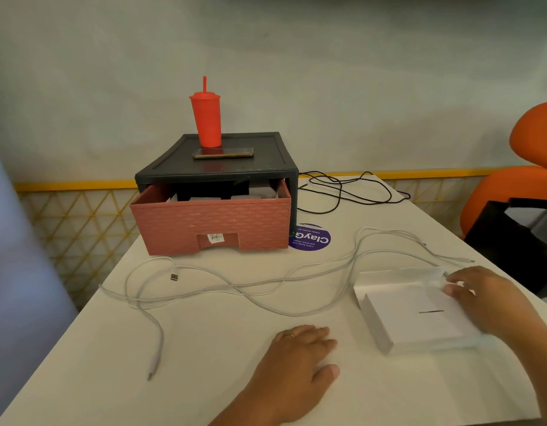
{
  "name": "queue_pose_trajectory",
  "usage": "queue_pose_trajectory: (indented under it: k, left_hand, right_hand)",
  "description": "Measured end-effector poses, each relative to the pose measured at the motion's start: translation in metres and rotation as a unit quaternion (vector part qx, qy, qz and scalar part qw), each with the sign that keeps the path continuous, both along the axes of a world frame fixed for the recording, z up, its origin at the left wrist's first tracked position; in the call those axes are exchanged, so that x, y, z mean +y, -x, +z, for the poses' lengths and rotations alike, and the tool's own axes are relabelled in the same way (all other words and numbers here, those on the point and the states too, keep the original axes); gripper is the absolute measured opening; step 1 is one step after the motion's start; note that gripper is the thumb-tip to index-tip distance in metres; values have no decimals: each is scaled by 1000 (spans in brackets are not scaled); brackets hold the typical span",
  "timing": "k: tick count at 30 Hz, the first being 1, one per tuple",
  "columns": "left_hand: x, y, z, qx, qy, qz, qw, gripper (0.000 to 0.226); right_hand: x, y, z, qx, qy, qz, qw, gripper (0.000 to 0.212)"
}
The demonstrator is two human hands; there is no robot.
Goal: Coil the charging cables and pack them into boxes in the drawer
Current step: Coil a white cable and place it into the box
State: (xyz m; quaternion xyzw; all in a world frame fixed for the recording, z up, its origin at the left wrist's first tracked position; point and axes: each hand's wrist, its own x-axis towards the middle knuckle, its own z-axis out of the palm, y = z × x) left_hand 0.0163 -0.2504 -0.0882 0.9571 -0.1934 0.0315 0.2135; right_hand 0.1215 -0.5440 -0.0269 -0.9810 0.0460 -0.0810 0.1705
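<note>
A: What is sitting on the surface (204, 348)?

B: The drawer (214, 222) is standing open, upper centre. White cables (266, 284) are sprawling uncoiled across the middle, and a black cable (340, 195) is lying upper right.

A: And the box (416, 318)?

B: It is lying lower right. The right hand (481, 298) is resting on its far corner; gripping or merely touching, I cannot tell. The left hand (300, 358) is lying flat and released, lower centre.

A: Which step?

B: Readying the box, I am guessing. Next, one cable end is needing a pinch for coiling.
</note>
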Motion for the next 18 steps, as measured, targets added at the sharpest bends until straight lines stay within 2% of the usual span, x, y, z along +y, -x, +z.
queue_pose_trajectory:
  k: [2, 4, 6, 9, 12, 14, 18]
  left_hand:
    - [16, 2, 0, -27, 58, 43, 997, 71]
    - [36, 4, 0, -52, 116, 96, 987, 68]
    - [55, 6, 1, -73, 126, 152, 978, 64]
    - [87, 10, 4, -108, 127, 239, 957, 54]
    - [118, 14, 15, -97, 120, 310, 938, 39]
    - [139, 14, 18, -85, 98, 335, 933, 29]
    - [175, 7, 22, -61, 66, 363, 927, 29]
  right_hand:
    - [13, 3, 3, -81, -6, 14, 997, 19]
    - [38, 9, 7, -151, -30, 60, 986, 13]
    - [73, 17, 9, -173, -48, 142, 974, 10]
    - [130, 25, 5, -148, -61, 270, 950, 11]
    - [180, 28, -3, -96, -53, 350, 930, 22]
    - [206, 23, -8, -46, -26, 363, 930, 30]
    - [238, 0, -18, 5, 50, 343, 938, 39]
